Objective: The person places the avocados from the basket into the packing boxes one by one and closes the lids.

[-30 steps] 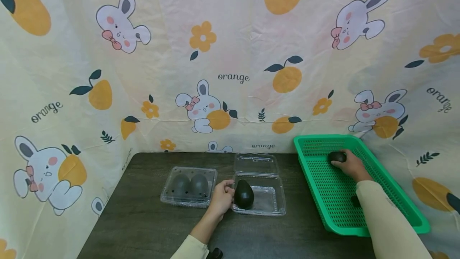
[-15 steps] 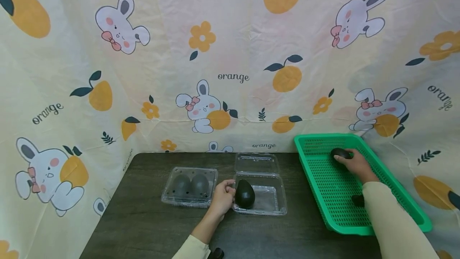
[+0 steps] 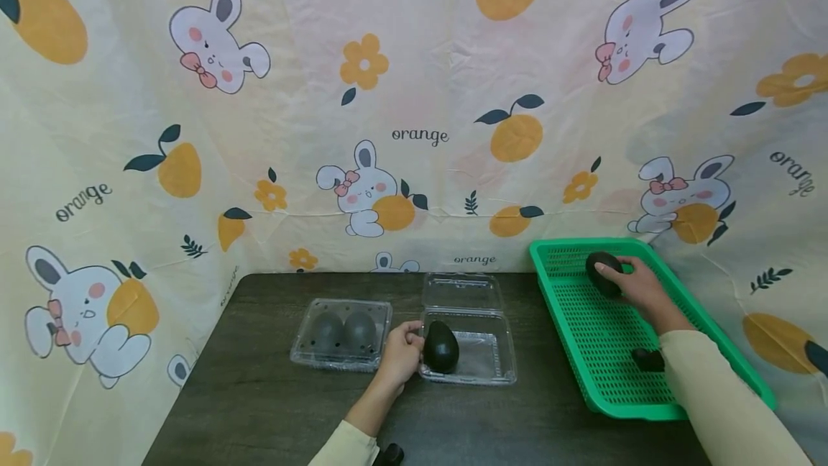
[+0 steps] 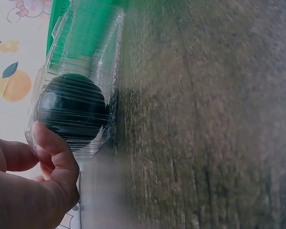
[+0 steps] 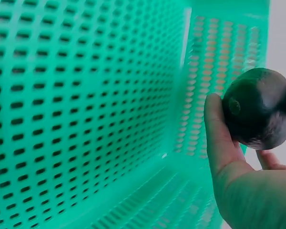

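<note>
My right hand [image 3: 647,290] grips a dark avocado [image 3: 603,274] over the far part of the green basket [image 3: 563,318]. In the right wrist view the thumb and fingers [image 5: 219,129] curl round the avocado [image 5: 260,109], its stem scar showing. My left hand [image 3: 399,357] pinches the left rim of an open clear plastic clamshell box [image 3: 481,358]. Inside that box, against its left side, sits another avocado [image 3: 441,347]. The left wrist view shows this avocado [image 4: 71,112] through the clear wall, with my left fingertips right at the rim.
A closed clear clamshell box [image 3: 300,351] with two avocados stands left of my left hand. The open box's lid [image 3: 462,293] lies back toward the patterned cloth [image 3: 440,185]. A small black device [image 3: 648,359] is at my right wrist.
My right hand has lifted the avocado up from the basket floor and turned it, its forearm shifting slightly right. The left hand and both boxes have stayed in place.
</note>
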Motion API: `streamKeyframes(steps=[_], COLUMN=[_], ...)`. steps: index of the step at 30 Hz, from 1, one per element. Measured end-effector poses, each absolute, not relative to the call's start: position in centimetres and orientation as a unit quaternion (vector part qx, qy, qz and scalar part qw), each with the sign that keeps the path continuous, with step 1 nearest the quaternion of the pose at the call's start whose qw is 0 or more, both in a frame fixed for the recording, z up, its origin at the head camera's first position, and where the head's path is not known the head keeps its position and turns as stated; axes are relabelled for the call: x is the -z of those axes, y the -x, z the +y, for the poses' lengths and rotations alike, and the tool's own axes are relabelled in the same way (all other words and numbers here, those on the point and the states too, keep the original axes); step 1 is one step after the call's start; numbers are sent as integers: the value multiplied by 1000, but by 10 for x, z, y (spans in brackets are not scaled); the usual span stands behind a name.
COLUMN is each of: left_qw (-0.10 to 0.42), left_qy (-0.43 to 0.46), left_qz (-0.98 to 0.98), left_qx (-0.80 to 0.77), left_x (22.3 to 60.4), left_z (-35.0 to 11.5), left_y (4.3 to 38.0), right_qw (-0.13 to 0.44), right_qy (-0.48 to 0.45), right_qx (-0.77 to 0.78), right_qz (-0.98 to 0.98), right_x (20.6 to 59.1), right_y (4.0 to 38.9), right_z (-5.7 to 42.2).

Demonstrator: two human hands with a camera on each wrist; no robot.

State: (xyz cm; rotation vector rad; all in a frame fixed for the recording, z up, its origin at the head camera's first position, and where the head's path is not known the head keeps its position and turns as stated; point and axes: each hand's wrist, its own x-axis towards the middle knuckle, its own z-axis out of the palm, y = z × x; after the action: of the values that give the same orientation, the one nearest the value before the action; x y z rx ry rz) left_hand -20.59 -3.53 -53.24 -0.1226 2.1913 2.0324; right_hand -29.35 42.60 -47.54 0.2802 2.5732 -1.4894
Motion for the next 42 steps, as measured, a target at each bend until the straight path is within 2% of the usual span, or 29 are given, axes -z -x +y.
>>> streamKeyframes(steps=[10, 18, 32, 42], left_qw=[62, 81, 78, 72], left_qy=[23, 45, 39, 40], left_qz=[727, 724, 723, 726], left_qx=[-683, -683, -685, -683], left_x=[531, 534, 531, 531], left_z=[-36, -36, -35, -34], left_y=[203, 208, 204, 204], right_qw=[70, 89, 105, 134], right_qy=[-65, -48, -2, 3], right_qx=[547, 547, 542, 523], right_qz=[831, 831, 833, 842], right_x=[448, 430, 416, 422], right_y=[285, 273, 254, 239], right_z=[397, 368, 316, 274])
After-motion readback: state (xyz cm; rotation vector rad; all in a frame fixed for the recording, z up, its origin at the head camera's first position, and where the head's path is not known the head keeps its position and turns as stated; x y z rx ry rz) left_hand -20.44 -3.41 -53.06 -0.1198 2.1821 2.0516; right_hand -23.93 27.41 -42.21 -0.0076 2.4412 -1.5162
